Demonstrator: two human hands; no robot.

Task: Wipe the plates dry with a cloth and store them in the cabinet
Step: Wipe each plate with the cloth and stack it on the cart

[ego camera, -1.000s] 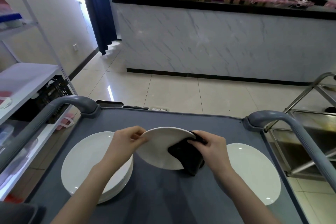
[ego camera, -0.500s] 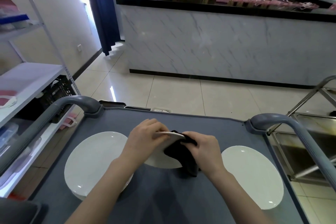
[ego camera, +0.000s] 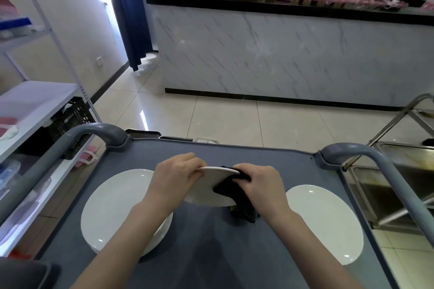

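Observation:
I hold a white plate [ego camera: 206,189] tilted above the middle of a grey cart top [ego camera: 211,253]. My left hand [ego camera: 175,177] grips its left rim. My right hand [ego camera: 260,185] presses a black cloth [ego camera: 237,195] around the plate's right rim, and the cloth's tail hangs down toward the cart. On the left of the cart lies a stack of white plates [ego camera: 117,209], partly hidden by my left forearm. A single white plate [ego camera: 326,220] lies flat on the right.
Grey cart handles rise at the left [ego camera: 89,134] and right [ego camera: 366,155]. A white shelf unit [ego camera: 35,101] stands to the left, a steel sink unit [ego camera: 404,185] to the right. Tiled floor lies ahead, then a marble-fronted counter [ego camera: 281,54].
The held plate has tipped from nearly face-up to edge-on toward me. My left hand shifted right along the rim, and the cloth hand stayed on the right rim.

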